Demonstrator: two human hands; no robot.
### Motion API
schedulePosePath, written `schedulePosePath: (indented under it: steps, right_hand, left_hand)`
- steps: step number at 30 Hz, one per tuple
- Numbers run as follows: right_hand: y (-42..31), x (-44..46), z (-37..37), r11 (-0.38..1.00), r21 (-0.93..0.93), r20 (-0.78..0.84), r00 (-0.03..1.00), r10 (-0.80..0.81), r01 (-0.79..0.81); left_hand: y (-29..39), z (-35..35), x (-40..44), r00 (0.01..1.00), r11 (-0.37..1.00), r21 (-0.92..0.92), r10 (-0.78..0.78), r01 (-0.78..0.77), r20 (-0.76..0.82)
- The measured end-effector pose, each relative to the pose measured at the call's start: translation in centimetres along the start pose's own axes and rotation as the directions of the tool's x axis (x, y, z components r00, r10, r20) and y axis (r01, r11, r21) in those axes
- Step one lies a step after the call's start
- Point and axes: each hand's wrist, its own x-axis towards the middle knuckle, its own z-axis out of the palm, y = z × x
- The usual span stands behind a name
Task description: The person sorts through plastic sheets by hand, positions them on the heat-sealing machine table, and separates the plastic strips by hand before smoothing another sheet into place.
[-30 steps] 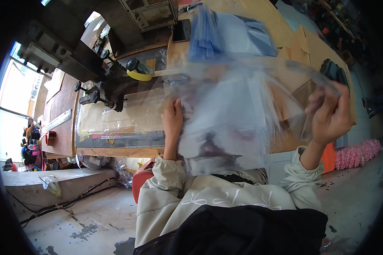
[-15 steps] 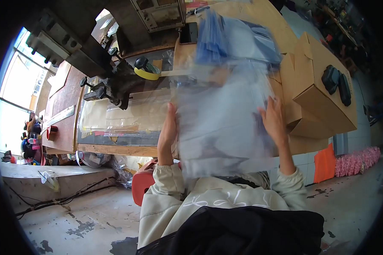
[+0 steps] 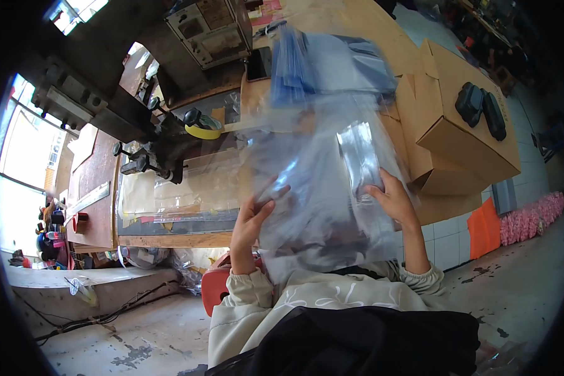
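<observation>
A stack of clear plastic sheets (image 3: 319,213), blurred and glossy with reflections, spans the space between both hands above the table's front edge. My left hand (image 3: 249,227) grips its left side, with the thumb and a finger showing in front of the plastic. On the right side, my right hand (image 3: 396,202) holds the stack's edge with the thumb over the face and the fingers bent along it. Just beyond lies a pile of blue-tinted plastic pieces (image 3: 338,66). Whether the clear pieces are single sheets or bags, I cannot tell.
A dark metal press (image 3: 150,147) stands at the left, with a roll of yellow tape (image 3: 203,130) on it. Clear sheets (image 3: 188,188) lie on its bed. At the right sits a cardboard box (image 3: 460,141) carrying black cases (image 3: 480,109). A phone (image 3: 257,64) rests near the press.
Both hands have shifted on the stack: my left fingers now reach over its front and my right thumb is further in. The plastic bends and shines more. The camera view has tilted slightly.
</observation>
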Motion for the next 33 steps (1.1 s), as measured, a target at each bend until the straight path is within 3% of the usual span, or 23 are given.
schedulePosePath:
  steps: [3, 4, 7, 8, 11, 12, 15, 18, 21, 22, 24, 25, 27, 29, 31, 33]
  right_hand:
    - [-3.2, -0.1, -1.2, 0.969, 0.201, -0.274, 0.958, -0.085, 0.143]
    - [-6.4, -0.2, -2.3, 0.927, 0.28, -0.327, 0.933, -0.153, 0.25]
    - [-10.5, 0.4, -2.8, 0.699, 0.515, -0.549, 0.817, -0.177, 0.497]
    - [-10.8, 0.6, -2.9, 0.697, 0.45, -0.578, 0.777, -0.249, 0.558]
    - [-10.0, 1.0, -1.1, 0.692, 0.295, -0.723, 0.628, -0.29, 0.659]
    - [-8.7, 1.3, -0.5, 0.706, 0.171, -0.776, 0.536, -0.333, 0.688]
    - [-7.5, 1.2, 0.5, 0.792, -0.042, -0.813, 0.441, -0.381, 0.608]
    - [-9.0, 1.8, 0.7, 0.777, 0.032, -0.815, 0.466, -0.344, 0.629]
    - [-10.2, 2.8, 0.5, 0.849, 0.216, -0.731, 0.656, -0.186, 0.482]
    - [-10.4, 3.3, -0.1, 0.881, 0.202, -0.66, 0.724, -0.2, 0.427]
    - [-11.1, 5.0, -1.8, 0.935, 0.158, -0.499, 0.843, -0.202, 0.318]
    - [-11.8, 5.8, -3.3, 0.943, 0.034, -0.387, 0.874, -0.293, 0.331]
    - [-14.0, 7.3, -7.2, 0.901, -0.203, -0.123, 0.903, -0.412, 0.384]
    - [-16.8, 8.9, -10.0, 0.943, -0.138, 0.108, 0.951, -0.29, 0.303]
    - [-18.0, 12.3, -11.4, 0.818, -0.208, 0.095, 0.844, -0.529, 0.536]
    - [-24.0, 13.1, -12.5, 0.96, -0.253, 0.094, 0.991, -0.097, 0.118]
  left_hand:
    - [4.4, 2.9, 1.0, 0.966, 0.982, -0.02, 0.18, -0.187, -0.187]
    - [7.1, 3.9, 0.8, 0.954, 0.982, -0.039, 0.171, -0.186, -0.248]
    - [10.8, 6.4, 0.8, 0.791, 0.838, 0.021, 0.523, -0.545, -0.316]
    - [11.1, 7.0, 0.7, 0.723, 0.789, 0.127, 0.605, -0.602, -0.332]
    - [10.3, 8.1, 0.0, 0.597, 0.685, 0.21, 0.718, -0.698, -0.358]
    - [9.4, 7.9, -0.6, 0.593, 0.699, 0.321, 0.714, -0.64, -0.372]
    - [9.4, 7.6, -2.0, 0.655, 0.685, 0.55, 0.695, -0.479, -0.297]
    - [10.6, 7.7, -1.3, 0.682, 0.679, 0.554, 0.688, -0.482, -0.249]
    - [10.2, 7.1, -0.5, 0.73, 0.762, 0.489, 0.608, -0.425, -0.313]
    - [10.0, 6.8, -0.3, 0.752, 0.801, 0.46, 0.559, -0.382, -0.349]
    - [10.5, 6.8, 0.6, 0.738, 0.842, 0.276, 0.539, -0.464, -0.405]
    - [10.8, 6.6, 1.3, 0.731, 0.846, 0.182, 0.526, -0.501, -0.434]
    - [11.3, 5.3, 1.9, 0.674, 0.831, 0.148, 0.526, -0.536, -0.518]
    - [11.3, 4.0, 2.6, 0.586, 0.801, 0.132, 0.528, -0.583, -0.614]
    - [12.1, 3.8, 3.2, 0.483, 0.75, 0.208, 0.586, -0.628, -0.651]
    - [12.4, 4.2, 4.1, 0.382, 0.674, 0.286, 0.66, -0.681, -0.647]
